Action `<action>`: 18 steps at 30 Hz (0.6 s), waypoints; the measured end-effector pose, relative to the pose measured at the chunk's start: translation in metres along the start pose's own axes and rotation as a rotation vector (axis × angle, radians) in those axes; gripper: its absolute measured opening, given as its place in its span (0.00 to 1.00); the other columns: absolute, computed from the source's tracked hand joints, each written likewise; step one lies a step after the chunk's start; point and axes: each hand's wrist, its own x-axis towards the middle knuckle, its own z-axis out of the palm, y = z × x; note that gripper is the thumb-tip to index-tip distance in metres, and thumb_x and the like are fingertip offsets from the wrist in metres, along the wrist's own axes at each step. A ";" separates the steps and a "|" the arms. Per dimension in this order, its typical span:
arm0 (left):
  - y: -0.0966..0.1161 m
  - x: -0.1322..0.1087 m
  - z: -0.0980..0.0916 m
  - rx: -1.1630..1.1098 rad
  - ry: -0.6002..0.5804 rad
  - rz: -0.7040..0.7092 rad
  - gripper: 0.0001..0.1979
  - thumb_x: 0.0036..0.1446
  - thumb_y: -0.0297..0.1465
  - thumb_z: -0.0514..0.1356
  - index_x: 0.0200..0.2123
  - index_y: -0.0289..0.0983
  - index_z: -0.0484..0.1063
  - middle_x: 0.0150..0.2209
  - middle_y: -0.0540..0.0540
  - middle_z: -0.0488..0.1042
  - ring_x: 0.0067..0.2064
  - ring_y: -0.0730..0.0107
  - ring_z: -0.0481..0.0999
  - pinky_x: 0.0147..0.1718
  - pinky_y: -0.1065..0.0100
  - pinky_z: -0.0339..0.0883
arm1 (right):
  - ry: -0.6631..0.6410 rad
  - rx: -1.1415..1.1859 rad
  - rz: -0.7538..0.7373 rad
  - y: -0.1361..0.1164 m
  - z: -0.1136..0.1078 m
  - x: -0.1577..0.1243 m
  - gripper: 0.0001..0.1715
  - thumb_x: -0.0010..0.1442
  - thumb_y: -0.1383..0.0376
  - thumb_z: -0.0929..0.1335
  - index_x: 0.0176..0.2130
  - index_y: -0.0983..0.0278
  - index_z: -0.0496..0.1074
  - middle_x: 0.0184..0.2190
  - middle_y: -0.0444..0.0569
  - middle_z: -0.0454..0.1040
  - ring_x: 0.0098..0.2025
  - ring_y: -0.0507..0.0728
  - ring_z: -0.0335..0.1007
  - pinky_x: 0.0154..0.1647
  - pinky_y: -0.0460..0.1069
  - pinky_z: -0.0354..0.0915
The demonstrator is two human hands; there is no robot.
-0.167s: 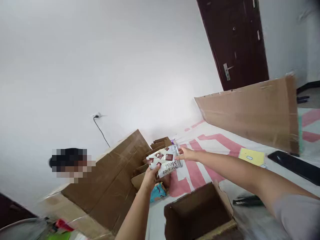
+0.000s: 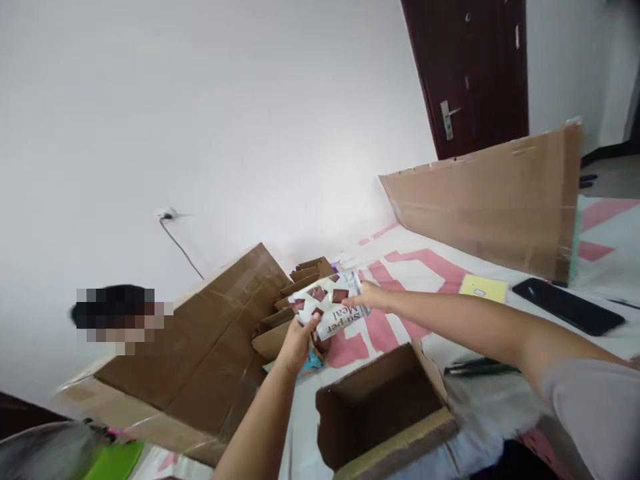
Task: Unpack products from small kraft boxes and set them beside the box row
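A white snack bag [image 2: 327,308] with brown square pictures and the words "Meal" and "Su-per" is held up in front of me, its print upside down. My left hand [image 2: 299,341] grips its lower left edge, thumb on the front. At its right end my right hand [image 2: 369,297] is closed round the edge, with a finger lying across the front. Behind and below the bag, a blue packet [image 2: 313,362] lies partly hidden. Nearer to me is an open cardboard box [image 2: 385,413] whose visible inside is dark.
Several small cardboard boxes [image 2: 280,303] stand in a row beside a large cardboard panel [image 2: 200,353]. Another panel [image 2: 490,193] stands at the right. A phone [image 2: 567,305] and yellow notepad [image 2: 484,289] lie on the pink-and-white sheet [image 2: 425,257]. Another person [image 2: 117,310] is beyond the left panel.
My right hand has shifted inward over the bag's right end, its finger now further across the front. The whole view has moved slightly; both hands still hold the bag.
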 end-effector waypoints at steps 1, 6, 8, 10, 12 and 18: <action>0.002 -0.010 -0.001 -0.008 -0.024 0.001 0.38 0.40 0.44 0.72 0.53 0.37 0.66 0.47 0.41 0.78 0.47 0.54 0.78 0.44 0.58 0.72 | 0.015 0.027 -0.010 -0.003 -0.006 -0.009 0.32 0.30 0.57 0.82 0.36 0.66 0.77 0.31 0.47 0.79 0.37 0.59 0.75 0.43 0.53 0.70; -0.015 -0.081 -0.046 0.095 -0.065 0.045 0.37 0.50 0.52 0.63 0.60 0.45 0.60 0.61 0.38 0.67 0.60 0.48 0.68 0.53 0.54 0.66 | 0.106 0.149 -0.076 -0.026 -0.075 -0.089 0.36 0.36 0.52 0.81 0.43 0.64 0.76 0.39 0.49 0.80 0.41 0.59 0.75 0.46 0.54 0.70; -0.044 -0.114 -0.072 0.177 -0.019 -0.015 0.43 0.45 0.56 0.64 0.62 0.46 0.58 0.63 0.37 0.64 0.63 0.44 0.64 0.55 0.50 0.63 | 0.095 0.222 -0.082 -0.027 -0.109 -0.137 0.33 0.36 0.52 0.81 0.40 0.64 0.77 0.36 0.51 0.80 0.39 0.61 0.77 0.44 0.55 0.71; -0.081 -0.146 -0.092 0.273 0.026 -0.128 0.58 0.29 0.58 0.70 0.63 0.46 0.56 0.62 0.35 0.65 0.63 0.37 0.63 0.54 0.48 0.65 | 0.094 0.236 -0.020 -0.015 -0.136 -0.188 0.30 0.36 0.51 0.80 0.37 0.64 0.77 0.33 0.51 0.80 0.36 0.60 0.77 0.41 0.54 0.71; -0.117 -0.173 -0.101 0.368 0.087 -0.121 0.65 0.22 0.59 0.70 0.65 0.45 0.53 0.63 0.34 0.63 0.64 0.35 0.60 0.56 0.48 0.63 | 0.059 0.183 0.092 0.008 -0.150 -0.234 0.30 0.36 0.50 0.79 0.34 0.67 0.78 0.32 0.54 0.80 0.36 0.60 0.78 0.40 0.54 0.70; -0.167 -0.202 -0.073 0.724 0.088 -0.204 0.40 0.17 0.42 0.75 0.43 0.39 0.78 0.41 0.38 0.80 0.51 0.34 0.74 0.48 0.50 0.72 | -0.143 0.115 0.362 0.081 -0.112 -0.279 0.38 0.32 0.58 0.81 0.45 0.63 0.77 0.41 0.55 0.80 0.43 0.63 0.77 0.43 0.52 0.70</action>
